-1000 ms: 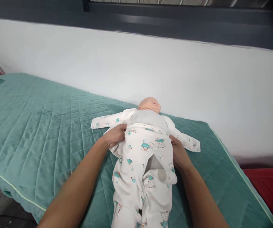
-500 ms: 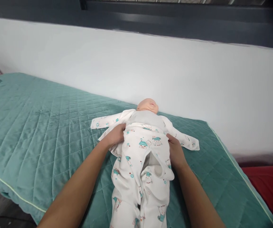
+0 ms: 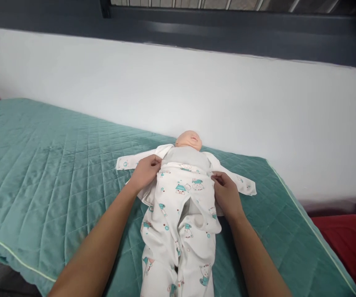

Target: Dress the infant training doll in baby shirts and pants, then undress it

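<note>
Head camera: the printed trousers (image 3: 180,206) are on a doll (image 3: 188,140) that lies on its back, near the middle of the picture, with the waistband across its grey middle. The left hand (image 3: 148,171) appears to pinch one side of the waistband between thumb and forefinger; the right hand (image 3: 225,192) seems to grip the opposite side in the same way, though part of its hold is hidden by its own fingers. The step in hand looks like drawing the waistband up and levelling it. The next move probably calls for an even tug from both sides, then smoothing the bunched cloth around the split crotch and the legs, whose lower ends run out of the picture.

A matching jacket (image 3: 244,185) lies open about the torso, its sleeves spread to both sides. One loose panel sits under and beside the left hand, so it could get caught in the waistband. The doll's head is close to the white wall (image 3: 258,107), which leaves little room to slide it upward. Beneath everything is a green quilted cover (image 3: 57,185); what carries it is hidden. Beyond its edge at the right is something red (image 3: 341,243), too cut off to identify.
</note>
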`<state>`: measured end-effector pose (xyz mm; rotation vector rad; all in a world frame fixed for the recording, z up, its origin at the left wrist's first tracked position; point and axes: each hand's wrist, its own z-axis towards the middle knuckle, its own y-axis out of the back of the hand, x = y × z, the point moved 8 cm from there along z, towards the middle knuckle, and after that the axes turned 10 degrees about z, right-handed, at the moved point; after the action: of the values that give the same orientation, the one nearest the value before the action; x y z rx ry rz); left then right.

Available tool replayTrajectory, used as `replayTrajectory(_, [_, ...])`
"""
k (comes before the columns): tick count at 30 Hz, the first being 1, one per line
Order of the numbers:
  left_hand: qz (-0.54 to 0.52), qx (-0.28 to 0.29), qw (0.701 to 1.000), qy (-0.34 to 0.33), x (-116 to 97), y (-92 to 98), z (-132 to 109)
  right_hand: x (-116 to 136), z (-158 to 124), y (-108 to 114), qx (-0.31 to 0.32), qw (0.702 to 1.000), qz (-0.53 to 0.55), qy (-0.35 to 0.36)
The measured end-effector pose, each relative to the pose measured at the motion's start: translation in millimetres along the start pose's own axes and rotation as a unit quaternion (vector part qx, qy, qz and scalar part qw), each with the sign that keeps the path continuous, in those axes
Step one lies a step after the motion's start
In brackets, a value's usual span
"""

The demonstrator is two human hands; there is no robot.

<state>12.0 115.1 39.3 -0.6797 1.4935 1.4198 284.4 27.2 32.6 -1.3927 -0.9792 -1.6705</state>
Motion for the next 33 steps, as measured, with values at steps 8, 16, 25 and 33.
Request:
replayTrajectory(8, [0.035, -0.035, 0.980, -0.192, -57.1, 3.0, -20.5, 44.0, -19.4, -11.9, 0.022, 0.986, 0.014, 0.164])
replayTrajectory(16, [0.027, 0.054, 0.976, -0.211, -56.1, -4.4, -17.5, 51.4, -8.3, -36.9, 0.223, 0.956, -0.067, 0.180])
replayTrajectory(25, [0.076, 0.038, 0.986, -0.145, -51.9, -15.9, 13.1, 51.5, 21.9, -53.4, 0.281, 0.946, -0.123, 0.102])
replayTrajectory(33, [-0.013, 0.080, 0.994, -0.069, -31.0, -28.9, 32.7, 24.8, 43.4, -51.4, 0.161, 0.985, -0.031, 0.046])
